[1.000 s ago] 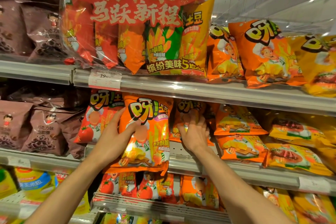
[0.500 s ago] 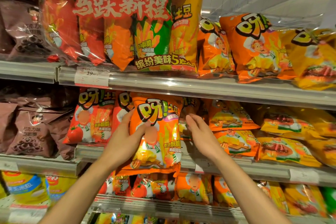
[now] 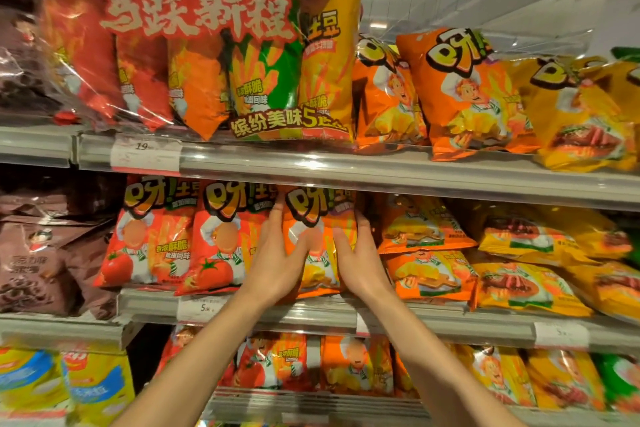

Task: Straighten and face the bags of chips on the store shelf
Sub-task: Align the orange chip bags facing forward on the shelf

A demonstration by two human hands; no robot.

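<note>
An orange chip bag (image 3: 320,218) stands upright on the middle shelf (image 3: 433,314), facing out. My left hand (image 3: 277,260) lies along its left edge and my right hand (image 3: 356,260) along its right edge, fingers straight and pressing the bag between them. Two red tomato-flavour bags (image 3: 156,236) (image 3: 221,239) stand upright just left of it. To its right, orange bags (image 3: 422,229) (image 3: 426,274) lie flat in a stack, with yellow bags (image 3: 519,274) lying flat beyond them.
The top shelf holds a large red multi-pack (image 3: 207,45), orange bags (image 3: 464,90) and yellow bags (image 3: 585,114). Brown snack bags (image 3: 41,253) fill the left bay. More orange and red bags (image 3: 346,364) stand on the lower shelf. Price tags (image 3: 204,307) line the shelf rails.
The orange bag, held out in front of the shelf edge by my left hand, now stands back on the middle shelf. My right hand came over to the bag's right edge.
</note>
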